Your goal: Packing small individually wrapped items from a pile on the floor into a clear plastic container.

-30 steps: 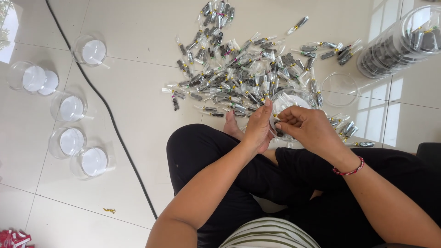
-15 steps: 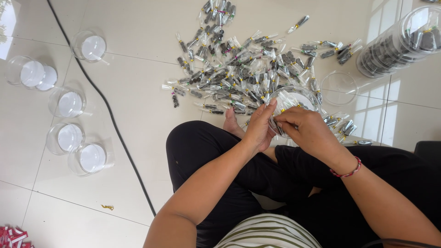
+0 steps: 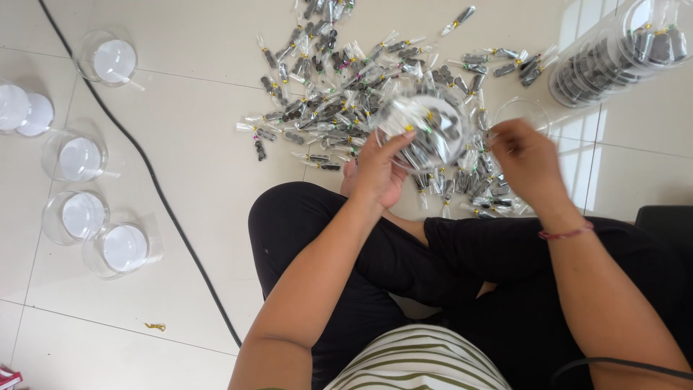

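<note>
Round containers (image 3: 81, 215) left of packet pile (image 3: 339, 108)

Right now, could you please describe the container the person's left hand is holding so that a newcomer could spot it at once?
Start at the heap of small wrapped packets scattered on the pale tiled floor. At its near edge, the left hand lifts a round clear plastic container. Unlike the white-bottomed clear tubs lined up on the left, it is raised and holds dark packets.

A clear round container (image 3: 426, 130), partly filled with small dark wrapped packets, tilts above the floor's scattered packet pile (image 3: 339, 101).
</note>
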